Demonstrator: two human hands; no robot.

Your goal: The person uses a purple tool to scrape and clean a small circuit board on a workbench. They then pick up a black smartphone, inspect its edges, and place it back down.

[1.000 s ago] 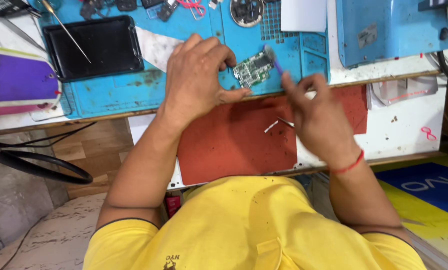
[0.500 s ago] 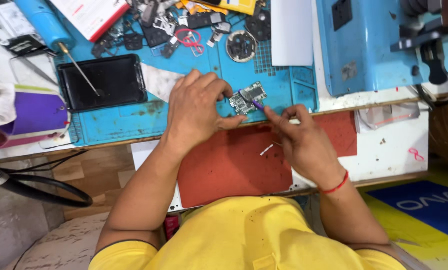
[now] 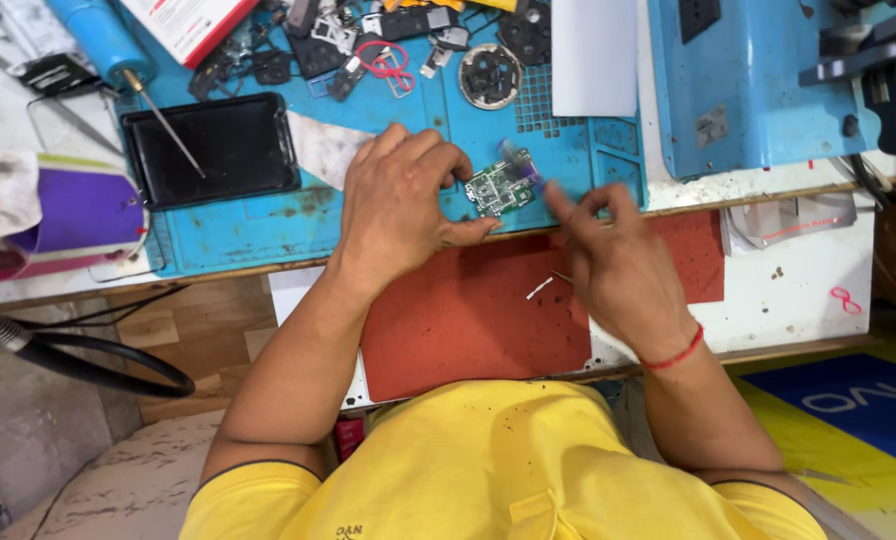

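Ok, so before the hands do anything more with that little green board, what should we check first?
1. Left hand steadying the small green circuit board: ok, its fingertips and thumb touch the board's left edge.
2. Board resting on the blue work mat: ok, near the mat's front edge.
3. Right hand holding a tool: cannot tell, a purple blur shows near its fingertips.
4. Tool tip on the board: cannot tell, too blurred.
5. Small white bits on the red mat: ok, lying apart from the board.
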